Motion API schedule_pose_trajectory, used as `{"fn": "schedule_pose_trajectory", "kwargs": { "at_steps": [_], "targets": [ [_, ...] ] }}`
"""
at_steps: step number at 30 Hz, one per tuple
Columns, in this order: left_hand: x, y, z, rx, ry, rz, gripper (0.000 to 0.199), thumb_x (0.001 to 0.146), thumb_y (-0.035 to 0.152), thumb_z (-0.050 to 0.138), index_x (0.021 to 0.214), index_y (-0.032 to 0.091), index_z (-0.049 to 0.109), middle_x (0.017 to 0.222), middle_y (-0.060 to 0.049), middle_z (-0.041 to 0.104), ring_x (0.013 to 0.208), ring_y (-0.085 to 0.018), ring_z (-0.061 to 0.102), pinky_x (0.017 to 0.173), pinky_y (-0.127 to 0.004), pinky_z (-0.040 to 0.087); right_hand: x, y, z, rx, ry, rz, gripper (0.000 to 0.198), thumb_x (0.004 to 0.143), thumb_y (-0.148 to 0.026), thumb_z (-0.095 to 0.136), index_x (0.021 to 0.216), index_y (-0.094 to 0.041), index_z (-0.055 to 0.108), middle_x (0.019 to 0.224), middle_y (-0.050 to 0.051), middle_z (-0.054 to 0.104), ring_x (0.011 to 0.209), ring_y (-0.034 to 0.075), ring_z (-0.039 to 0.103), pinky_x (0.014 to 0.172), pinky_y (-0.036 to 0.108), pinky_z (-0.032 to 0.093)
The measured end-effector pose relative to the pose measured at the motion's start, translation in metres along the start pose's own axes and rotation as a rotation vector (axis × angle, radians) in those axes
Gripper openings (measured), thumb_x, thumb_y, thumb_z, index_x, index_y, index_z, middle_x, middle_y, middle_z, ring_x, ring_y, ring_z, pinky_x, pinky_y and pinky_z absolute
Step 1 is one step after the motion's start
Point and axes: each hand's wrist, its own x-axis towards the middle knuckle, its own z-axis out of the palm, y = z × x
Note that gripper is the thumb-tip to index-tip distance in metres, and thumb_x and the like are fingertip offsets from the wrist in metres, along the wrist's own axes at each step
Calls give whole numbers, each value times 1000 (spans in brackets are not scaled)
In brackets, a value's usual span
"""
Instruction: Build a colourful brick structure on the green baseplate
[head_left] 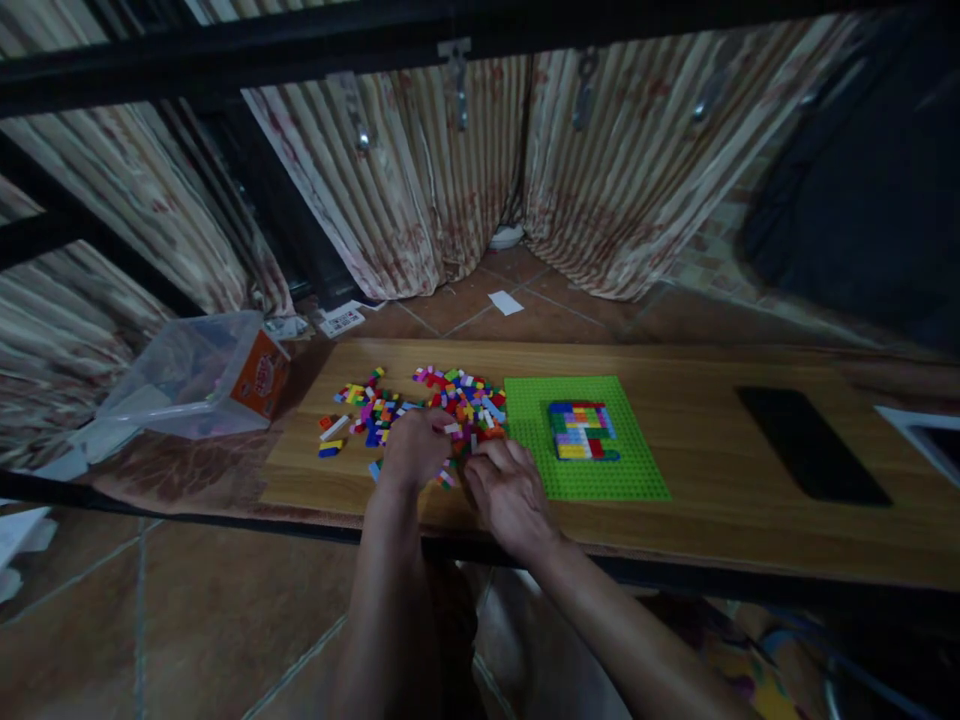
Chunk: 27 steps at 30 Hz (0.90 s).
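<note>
My left hand (416, 447) is over the heap of small coloured toy bricks (465, 395), its fingers closed in a pinch on a pale pink brick (452, 428). Beside it, my right hand (511, 492) rests low at the heap's near right edge with fingers curled together. A small greyish piece shows by its fingertips, but what lies between them is hidden. Just right of the heap lies a green studded baseplate (525, 400). On it sits a blue-edged block of multicoloured bricks (585, 432), with red, yellow, white and orange pieces inside.
All this stands on a long wooden table (697, 430). A black flat slab (814, 445) lies at the right, near a white-edged device (926, 440). Off the table's left end is a clear plastic box (195, 375) with an orange label. Striped curtains (420, 190) hang behind.
</note>
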Motion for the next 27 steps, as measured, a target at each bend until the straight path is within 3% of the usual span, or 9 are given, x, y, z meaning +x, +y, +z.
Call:
{"fn": "schedule_pose_trajectory", "kwargs": {
  "at_steps": [4, 9, 12, 17, 27],
  "targets": [
    [1, 11, 1, -86, 53, 41, 25, 78, 22, 57, 94, 19, 75, 86, -2, 76, 82, -19, 69, 75, -25, 50, -3, 26, -32, 148, 134, 137, 24, 95, -24, 47, 86, -20, 69, 95, 6, 65, 91, 21, 55, 83, 34, 44],
    [-3, 37, 13, -225, 31, 217, 27, 85, 27, 51, 95, 17, 74, 82, -2, 74, 74, -17, 67, 72, -26, 50, -25, 94, -82, 297, 306, 490, 28, 93, -37, 49, 86, -18, 69, 88, 7, 67, 84, 21, 62, 75, 32, 46],
    [-10, 57, 32, -243, -27, 280, 28, 85, 25, 53, 105, 16, 70, 92, -5, 75, 81, -18, 68, 77, -28, 51, -41, 124, -99, 279, 249, 634, 30, 89, -39, 51, 87, -16, 69, 79, 5, 69, 75, 20, 62, 67, 29, 44],
    [-23, 86, 60, -140, -135, 243, 41, 86, 24, 57, 125, 11, 59, 102, -12, 73, 87, -20, 69, 79, -30, 52, -52, 136, -100, 268, 82, 684, 30, 88, -38, 49, 82, -17, 70, 68, 3, 68, 65, 18, 62, 61, 28, 41],
    [-27, 100, 79, -92, -193, 246, 43, 87, 23, 59, 128, 11, 55, 106, -12, 72, 95, -21, 69, 87, -31, 51, -48, 141, -82, 438, 107, 720, 23, 84, -36, 53, 79, -20, 69, 67, 3, 68, 64, 18, 65, 59, 28, 48]
  ]
}}
